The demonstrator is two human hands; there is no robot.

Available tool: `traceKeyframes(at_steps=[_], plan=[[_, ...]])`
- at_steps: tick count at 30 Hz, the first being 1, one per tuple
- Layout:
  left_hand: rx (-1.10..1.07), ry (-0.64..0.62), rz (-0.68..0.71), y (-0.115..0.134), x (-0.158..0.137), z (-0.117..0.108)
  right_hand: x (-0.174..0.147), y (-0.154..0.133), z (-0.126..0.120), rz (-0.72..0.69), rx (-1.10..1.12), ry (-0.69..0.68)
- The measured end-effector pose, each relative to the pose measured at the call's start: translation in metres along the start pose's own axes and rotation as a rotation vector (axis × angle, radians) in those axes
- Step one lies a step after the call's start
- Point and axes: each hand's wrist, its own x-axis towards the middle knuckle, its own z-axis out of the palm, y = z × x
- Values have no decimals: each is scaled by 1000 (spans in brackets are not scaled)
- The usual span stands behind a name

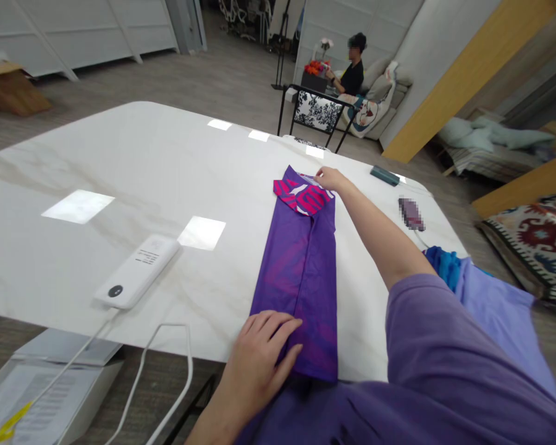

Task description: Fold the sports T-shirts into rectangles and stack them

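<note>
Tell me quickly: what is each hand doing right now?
Left hand: open, flat on the near end of the folded purple garment.
Right hand: fingers closed, pinching the garment's far end.

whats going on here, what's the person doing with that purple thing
A person is handling a purple garment laid out as a long narrow strip on a white table. The left hand presses flat on its near end, while the right hand reaches to the far end, fingers on the fabric by the pink patterned part. A white power bank lies to the left, and more blue and lilac clothes sit at the right edge. Someone else sits in the background.
</note>
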Motion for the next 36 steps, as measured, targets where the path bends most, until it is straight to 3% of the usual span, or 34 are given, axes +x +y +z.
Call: traceKeyframes(at_steps=[4, 8, 18, 26, 36], plan=[[126, -54, 113, -6, 10, 20, -38, 65, 7, 96, 9, 42], [206, -125, 148, -10, 8, 30, -50, 98, 20, 101, 105, 132], [296, -170, 123, -7, 14, 30, -11, 109, 37, 16, 202, 100], [275, -133, 97, -1, 16, 28, 0, 135, 45, -21, 436, 223], [280, -87, 119, -5, 15, 33, 7, 131, 32, -69, 613, 28]])
